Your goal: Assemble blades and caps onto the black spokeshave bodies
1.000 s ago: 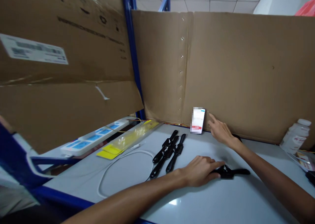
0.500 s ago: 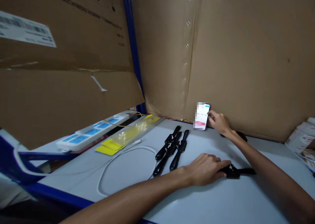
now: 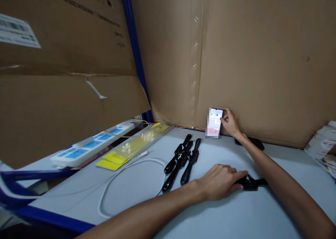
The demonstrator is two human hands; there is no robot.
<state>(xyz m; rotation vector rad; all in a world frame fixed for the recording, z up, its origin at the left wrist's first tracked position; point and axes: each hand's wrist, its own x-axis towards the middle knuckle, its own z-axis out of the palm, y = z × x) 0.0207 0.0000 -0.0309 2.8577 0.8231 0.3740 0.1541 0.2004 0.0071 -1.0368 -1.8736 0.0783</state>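
My left hand (image 3: 220,181) lies palm down on the white table (image 3: 215,218), its fingers curled over one end of a black smartwatch (image 3: 252,183) whose strap sticks out to the right. My right hand (image 3: 229,122) reaches to the back of the table and touches the right edge of a lit phone (image 3: 214,122) that stands upright against the cardboard wall (image 3: 262,63). Its fingers are bent around the phone's side. Three more black smartwatches (image 3: 181,162) lie side by side left of my left hand.
A white cable (image 3: 123,176) loops across the table's left half. Yellow-backed clear packets (image 3: 131,148) and a white power strip (image 3: 89,146) lie at the left, by a blue rack post (image 3: 133,46). A dark flat object (image 3: 250,142) sits behind my right forearm. Packaging shows at the right edge (image 3: 324,148).
My right hand has moved from beside the phone onto its right edge, and the screen content changed. The view has tilted down and closer. My left hand has stayed on the watch.
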